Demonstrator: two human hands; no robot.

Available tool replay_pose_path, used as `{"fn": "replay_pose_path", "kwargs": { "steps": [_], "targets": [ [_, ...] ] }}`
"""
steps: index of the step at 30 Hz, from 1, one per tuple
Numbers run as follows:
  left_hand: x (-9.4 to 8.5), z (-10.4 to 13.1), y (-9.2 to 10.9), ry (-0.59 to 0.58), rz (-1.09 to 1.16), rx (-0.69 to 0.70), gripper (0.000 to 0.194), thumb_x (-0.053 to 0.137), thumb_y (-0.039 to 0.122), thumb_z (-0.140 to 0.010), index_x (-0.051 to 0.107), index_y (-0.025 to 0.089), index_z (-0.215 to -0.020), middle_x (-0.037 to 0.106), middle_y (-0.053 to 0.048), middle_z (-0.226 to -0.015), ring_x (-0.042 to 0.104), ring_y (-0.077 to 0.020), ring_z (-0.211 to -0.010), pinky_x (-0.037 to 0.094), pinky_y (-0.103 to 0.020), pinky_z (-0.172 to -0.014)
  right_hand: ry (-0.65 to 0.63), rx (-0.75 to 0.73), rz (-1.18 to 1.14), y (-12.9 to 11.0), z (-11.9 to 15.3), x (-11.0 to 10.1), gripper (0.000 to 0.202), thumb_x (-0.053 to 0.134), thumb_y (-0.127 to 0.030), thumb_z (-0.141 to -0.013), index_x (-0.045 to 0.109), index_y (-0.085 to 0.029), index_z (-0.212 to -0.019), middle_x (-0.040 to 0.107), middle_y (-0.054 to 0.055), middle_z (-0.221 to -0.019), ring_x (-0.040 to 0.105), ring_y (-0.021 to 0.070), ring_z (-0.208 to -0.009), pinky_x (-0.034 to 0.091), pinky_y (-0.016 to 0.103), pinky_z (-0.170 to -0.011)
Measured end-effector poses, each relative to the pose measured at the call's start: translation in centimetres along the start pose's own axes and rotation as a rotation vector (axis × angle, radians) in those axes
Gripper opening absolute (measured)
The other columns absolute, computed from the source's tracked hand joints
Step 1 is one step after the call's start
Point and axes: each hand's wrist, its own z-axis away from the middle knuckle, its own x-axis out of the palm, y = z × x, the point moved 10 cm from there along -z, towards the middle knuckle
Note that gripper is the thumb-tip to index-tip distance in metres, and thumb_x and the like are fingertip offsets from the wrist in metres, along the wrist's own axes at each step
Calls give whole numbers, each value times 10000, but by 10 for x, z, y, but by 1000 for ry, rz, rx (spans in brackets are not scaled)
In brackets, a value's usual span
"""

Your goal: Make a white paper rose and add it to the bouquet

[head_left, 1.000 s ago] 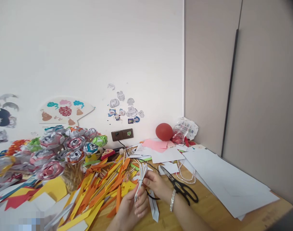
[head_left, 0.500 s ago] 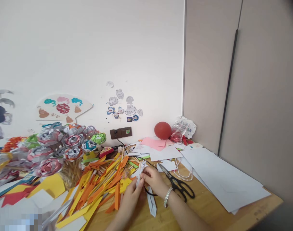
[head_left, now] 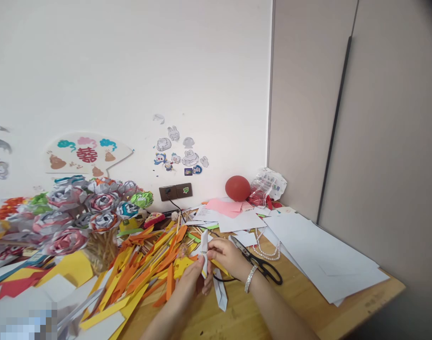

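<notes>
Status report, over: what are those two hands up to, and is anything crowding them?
Left hand and right hand: both holding folded white paper. Black scissors close beside the right hand. Orange and yellow strips beside the left hand.

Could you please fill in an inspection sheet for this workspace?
Surface: wooden table, bare wood showing at the front.
Items in use: white folded paper in hand; black scissors lying beside the right wrist.
Clutter: orange and yellow paper strips, paper flowers at left; white sheets and bead string at right.
Hands: left hand grips the folded paper; right hand touches it.
Cables: black cable runs from the wall socket to the table.
Surroundings: white wall with cutouts; liquid spills, nothing seen.
</notes>
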Motion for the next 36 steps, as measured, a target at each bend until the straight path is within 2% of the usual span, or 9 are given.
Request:
{"fn": "replay_pose_path", "kwargs": {
  "steps": [7, 15, 17, 20, 24, 26, 29, 33, 36],
  "targets": [
    [11, 3, -2, -110, 137, -76, 395, 521, 532, -757, 486, 168, -610, 366, 76, -438, 285, -44, -354, 228, -191, -415, 29, -107, 94, -14, 1, -4, 116, 512, -208, -824, 601, -182, -755, 549, -7, -726, 511, 128, -710, 394, 229, -675],
    [1, -3, -3, -106, 26, -25, 396, 489, 528, -777, 524, 154, -650, 420, 52, -443, 367, -64, -372, 289, -200, -426, 121, -214, 325, -31, 7, -7, 186, 497, -167, -845, 556, -180, -669, 535, -8, -676, 507, 126, -692, 389, 221, -650],
    [-6, -6, 2, -58, -63, 21, 403, 497, 540, -763, 555, 146, -705, 482, 30, -486, 416, -80, -405, 323, -212, -448, 121, -203, 344, -29, 6, -7, 192, 503, -155, -841, 553, -180, -658, 534, -13, -674, 508, 119, -687, 389, 214, -642],
    [-21, -9, 13, 93, -269, 95, 411, 579, 560, -684, 567, 151, -731, 529, 21, -588, 457, -97, -477, 350, -217, -468, 124, -213, 411, -30, 6, -6, 206, 490, -161, -852, 556, -178, -657, 537, -9, -670, 504, 123, -690, 387, 221, -643],
    [-35, -3, 39, 303, -535, 268, 409, 578, 569, -666, 511, 169, -611, 408, 58, -568, 411, -104, -531, 359, -213, -486, 107, -255, 453, -33, 7, -2, 195, 476, -188, -861, 578, -184, -695, 563, 11, -700, 499, 142, -724, 388, 246, -663],
    [-35, 0, 44, 333, -589, 305, 424, 544, 589, -678, 488, 178, -589, 377, 62, -557, 397, -112, -529, 365, -223, -491, 107, -247, 398, -33, 7, -1, 197, 480, -196, -856, 578, -185, -686, 563, 11, -700, 501, 142, -726, 388, 247, -665],
    [-32, 3, 49, 332, -602, 336, 428, 541, 597, -673, 521, 173, -617, 426, 47, -578, 417, -126, -574, 380, -232, -547, 122, -184, 222, -26, 5, -3, 190, 499, -218, -838, 568, -180, -664, 549, 1, -686, 506, 132, -702, 394, 238, -650],
    [-34, 3, 46, 325, -510, 323, 411, 559, 577, -674, 558, 167, -678, 474, 35, -610, 434, -130, -597, 381, -228, -568, 148, -22, -64, -3, 3, -1, 180, 533, -320, -803, 573, -174, -705, 544, -3, -684, 515, 129, -654, 416, 239, -613],
    [-34, 4, 46, 310, -472, 328, 355, 561, 520, -711, 577, 166, -746, 508, 25, -644, 446, -133, -619, 374, -220, -562, 182, 69, -241, 12, 4, 5, 236, 569, -410, -771, 598, -176, -790, 581, 20, -758, 545, 155, -723, 434, 273, -673]
  ]
}}
